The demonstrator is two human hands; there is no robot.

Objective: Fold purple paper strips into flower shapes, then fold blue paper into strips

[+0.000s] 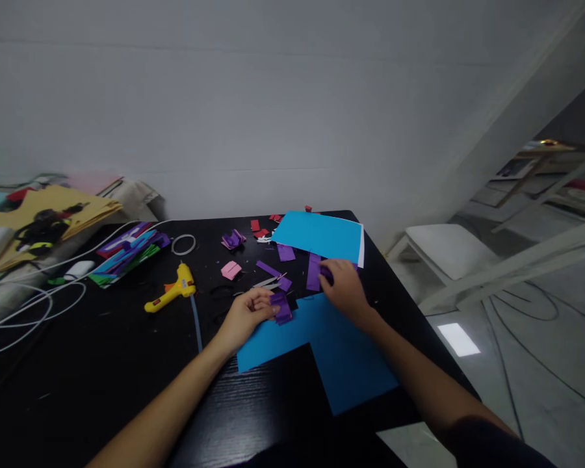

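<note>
Between the thumb and fingers of my left hand (248, 317) is a folded piece of purple paper (281, 310), held over the blue paper sheet (341, 364). My right hand (345, 289) is closed, its fingertips pinching a bit of purple paper that they mostly hide. Just left of those fingertips lies a purple paper strip (313, 273). Scissors (266, 285) rest on the black table beyond my left hand, their handles partly hidden in shadow. Another purple strip (268, 268) lies by the blades. Folded pink paper (231, 270) and a purple folded piece (233, 239) sit farther back.
A yellow glue gun (178, 289) lies left on the black table (102, 377). Behind it are a cable ring (183, 244) and stacked coloured paper (127, 253). Blue and white sheets (322, 235) and red scraps lie at the back. A white stool (439, 247) stands right.
</note>
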